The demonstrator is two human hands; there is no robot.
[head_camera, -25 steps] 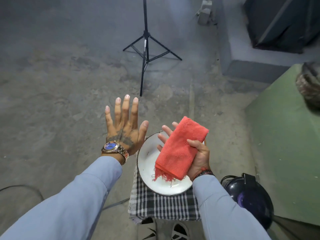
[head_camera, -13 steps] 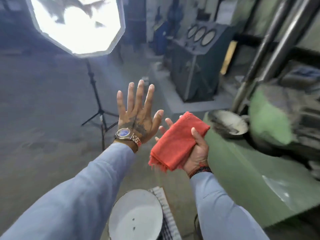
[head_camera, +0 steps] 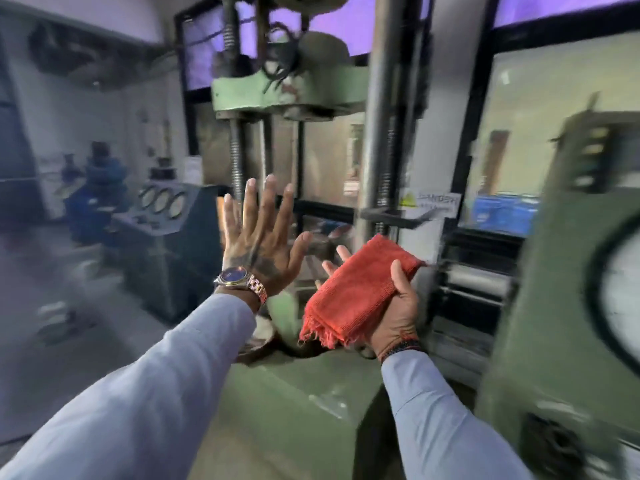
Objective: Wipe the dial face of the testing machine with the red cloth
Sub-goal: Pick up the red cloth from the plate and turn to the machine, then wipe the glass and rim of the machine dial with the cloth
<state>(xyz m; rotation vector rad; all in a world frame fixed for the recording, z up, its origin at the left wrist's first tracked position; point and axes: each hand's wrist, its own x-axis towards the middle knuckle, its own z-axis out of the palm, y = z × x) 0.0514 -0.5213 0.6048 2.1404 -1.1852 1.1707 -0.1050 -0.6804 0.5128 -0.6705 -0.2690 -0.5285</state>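
Holding the red cloth [head_camera: 356, 289] folded in my right hand [head_camera: 393, 315], thumb clamped on top. Dial face [head_camera: 623, 296] lies to its right, so that hand is nearer; left hand [head_camera: 259, 247] spread wide, empty.

1. Red cloth [head_camera: 356, 289]: folded into a thick oblong pad, textured weave, with a frayed fringe along its lower end at about 7 o'clock. It lies tilted, long axis running from 7 o'clock up to 1 o'clock, just right of frame centre.
2. Support: the cloth rests across an upturned palm, a thumb pressed on its right edge; clear of the machine.
3. Dial face [head_camera: 620, 292]: pale, round, dark-rimmed, set in a green testing machine [head_camera: 554, 306] housing at 3 o'clock, cut by the frame edge. Markings are blurred and unreadable.
4. Relation: the cloth lies near the dial, to its left, not touching.
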